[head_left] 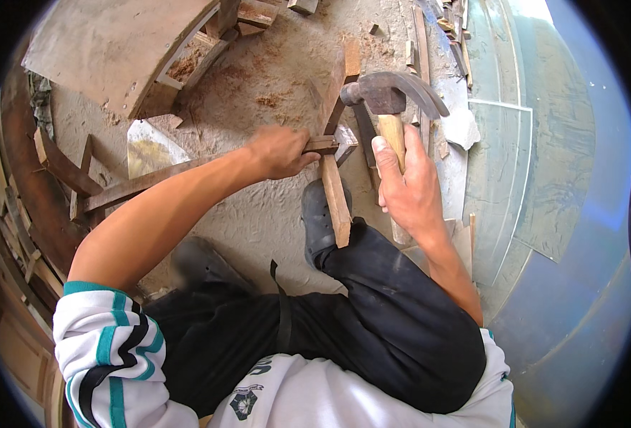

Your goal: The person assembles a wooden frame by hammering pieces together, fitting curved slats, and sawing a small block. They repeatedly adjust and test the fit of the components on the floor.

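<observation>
My right hand (411, 187) is wrapped around the wooden handle of a claw hammer (385, 91), its thumb lying along the handle. The dark steel head is raised, with the claw toward the right. My left hand (281, 152) grips a wooden bar (322, 145) near its end, where the bar meets a longer wooden strip (335, 196). This strip runs from near my shoe toward the far side. Behind my left forearm a long piece of wood (144, 184) slants to the left; whether it is the same bar is hidden.
A large wooden panel (108, 50) stands at the far left. Angled wood pieces (65, 167) lie below it. Glass sheets (497, 171) cover the right side, beside a white lump (461, 129). Sawdust and offcuts are scattered over the concrete floor (280, 207). My dark shoe (318, 225) is close to the strip.
</observation>
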A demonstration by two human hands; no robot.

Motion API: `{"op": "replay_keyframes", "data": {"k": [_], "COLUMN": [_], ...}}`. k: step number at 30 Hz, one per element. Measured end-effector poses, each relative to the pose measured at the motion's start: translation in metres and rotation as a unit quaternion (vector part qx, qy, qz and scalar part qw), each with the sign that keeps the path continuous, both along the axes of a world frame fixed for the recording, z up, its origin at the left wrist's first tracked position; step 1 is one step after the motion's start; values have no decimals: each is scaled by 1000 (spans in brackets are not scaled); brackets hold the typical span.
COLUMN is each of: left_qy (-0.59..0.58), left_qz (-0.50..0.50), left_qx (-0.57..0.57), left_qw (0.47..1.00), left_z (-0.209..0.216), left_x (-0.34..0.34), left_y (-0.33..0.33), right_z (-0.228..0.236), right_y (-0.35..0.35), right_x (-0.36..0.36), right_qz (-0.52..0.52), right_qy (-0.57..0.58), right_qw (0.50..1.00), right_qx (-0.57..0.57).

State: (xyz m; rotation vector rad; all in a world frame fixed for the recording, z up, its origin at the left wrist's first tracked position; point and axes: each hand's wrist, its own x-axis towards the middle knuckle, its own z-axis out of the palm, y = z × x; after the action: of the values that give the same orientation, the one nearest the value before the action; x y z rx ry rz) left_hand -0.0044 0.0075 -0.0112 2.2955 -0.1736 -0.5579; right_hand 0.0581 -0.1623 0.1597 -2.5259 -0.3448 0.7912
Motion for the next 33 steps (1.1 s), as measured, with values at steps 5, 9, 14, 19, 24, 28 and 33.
{"op": "replay_keyframes", "data": {"k": [5,9,14,19,24,28,33], "left_qy": [9,19,14,12,13,16,-4], "left_qz": [-15,-9,-18,-12,-11,-13,-10], "left_qx": [-22,-24,-31,-47,-32,-42,-47], "left_qw": [1000,999,999,999,999,999,999], "left_z": [1,-4,-5,-10,-10,-9,-12], "left_x": [2,3,5,4,3,4,1], "left_y": [-2,1,-1,-1,-1,-3,-1], "right_z": [-22,-1,-28,-1,-3,-24,0], "right_y": [-15,7,-17,8,1,-12,3], "right_x": [-2,7,2,-6,2,0,5], "right_qz": [39,-20,76,-2,39,60,-12], "right_qy": [59,108,29,178,-40,75,80], "right_qw": [994,992,996,979,998,990,996], "right_qx": [-86,-66,-47,-103,1,-101,-25]}}
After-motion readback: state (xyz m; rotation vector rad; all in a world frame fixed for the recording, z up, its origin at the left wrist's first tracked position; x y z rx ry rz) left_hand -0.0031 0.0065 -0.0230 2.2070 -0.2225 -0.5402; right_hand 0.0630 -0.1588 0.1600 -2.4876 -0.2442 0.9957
